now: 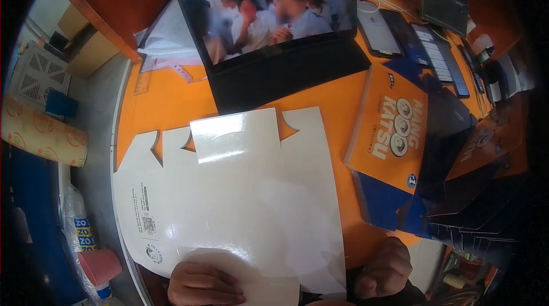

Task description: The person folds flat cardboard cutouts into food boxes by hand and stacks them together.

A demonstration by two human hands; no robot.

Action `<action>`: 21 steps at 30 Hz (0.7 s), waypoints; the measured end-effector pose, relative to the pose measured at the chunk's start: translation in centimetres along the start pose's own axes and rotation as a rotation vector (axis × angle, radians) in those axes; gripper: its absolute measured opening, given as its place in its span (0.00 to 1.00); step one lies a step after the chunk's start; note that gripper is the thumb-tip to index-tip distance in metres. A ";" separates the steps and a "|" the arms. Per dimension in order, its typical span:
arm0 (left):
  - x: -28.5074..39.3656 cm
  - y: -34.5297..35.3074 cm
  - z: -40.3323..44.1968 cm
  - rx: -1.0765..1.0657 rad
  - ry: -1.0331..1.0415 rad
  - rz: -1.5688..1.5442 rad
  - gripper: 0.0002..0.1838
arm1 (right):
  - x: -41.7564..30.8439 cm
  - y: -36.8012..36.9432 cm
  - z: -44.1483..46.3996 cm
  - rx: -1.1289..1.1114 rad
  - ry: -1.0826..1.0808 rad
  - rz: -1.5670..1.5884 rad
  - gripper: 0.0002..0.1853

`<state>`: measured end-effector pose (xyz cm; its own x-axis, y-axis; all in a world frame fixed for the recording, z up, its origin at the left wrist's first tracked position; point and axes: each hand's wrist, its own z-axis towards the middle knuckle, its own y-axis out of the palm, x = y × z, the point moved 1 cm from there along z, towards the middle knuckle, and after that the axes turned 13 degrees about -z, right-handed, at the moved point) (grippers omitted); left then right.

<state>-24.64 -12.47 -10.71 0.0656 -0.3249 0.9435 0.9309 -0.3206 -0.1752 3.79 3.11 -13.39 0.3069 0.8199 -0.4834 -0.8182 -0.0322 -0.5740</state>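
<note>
A large white die-cut cardboard box blank (251, 209) lies on the orange table, with cut notches along its far edge and small black print at its left. One flap (234, 137) at the far edge is folded inward over it. My left hand (203, 286) rests on the blank's near edge, its fingers curled against the board. Beside the near right corner is my right hand (384, 269), closed in a fist and apart from the board; whatever its fingers may hold is hidden.
A tablet (269, 14) stands behind the blank, playing a video. Orange-and-blue printed box blanks (389, 128) are stacked at the right. Several phones (377, 31) lie at the far right. A ruler (142, 80) lies at the far left, near the table (171, 100) edge.
</note>
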 end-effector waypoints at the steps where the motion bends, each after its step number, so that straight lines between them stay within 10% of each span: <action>1: 0.1 -0.1 0.1 -0.005 -0.005 0.001 0.12 | 0.0 0.0 0.0 -0.003 -0.004 -0.003 0.17; 21: 0.2 0.0 0.3 0.013 0.015 -0.010 0.11 | 0.0 0.2 0.4 0.025 -0.021 -0.024 0.17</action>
<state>-24.52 -12.28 -10.42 0.0514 -0.3353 0.9407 0.9360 -0.3121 -0.1624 3.42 3.28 -13.25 0.3162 0.8320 -0.4558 -0.8228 0.0013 -0.5684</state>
